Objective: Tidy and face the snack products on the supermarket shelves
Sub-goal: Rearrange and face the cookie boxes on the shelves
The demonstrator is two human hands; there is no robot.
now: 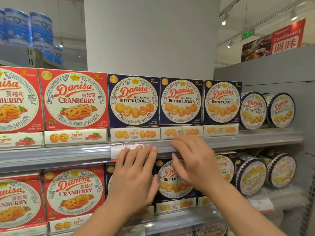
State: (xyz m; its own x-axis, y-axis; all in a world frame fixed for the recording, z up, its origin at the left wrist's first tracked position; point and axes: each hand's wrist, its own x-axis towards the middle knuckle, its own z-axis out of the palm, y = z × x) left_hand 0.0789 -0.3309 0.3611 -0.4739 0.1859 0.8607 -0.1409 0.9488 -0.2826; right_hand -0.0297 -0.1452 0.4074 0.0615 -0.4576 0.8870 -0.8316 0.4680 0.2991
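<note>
Red Danisa cranberry boxes [75, 101] and blue Danisa butter cookie boxes [133, 100] stand upright on flat boxes along the upper shelf [238, 140], with round blue cookie tins [267, 110] at the right end. The lower shelf carries the same kinds; a blue butter cookie box [172, 183] shows between my hands. My left hand [134, 172] is flat with fingers apart, fingertips on the upper shelf's price rail over a price tag [127, 147]. My right hand [192, 160] hovers open in front of the rail and the lower boxes, holding nothing.
A white pillar [150, 34] rises behind the top shelf. Blue tins [40, 31] are stacked high at the left. A grey side panel [276, 72] closes the shelves on the right, with a red condiment sign [288, 38] above it.
</note>
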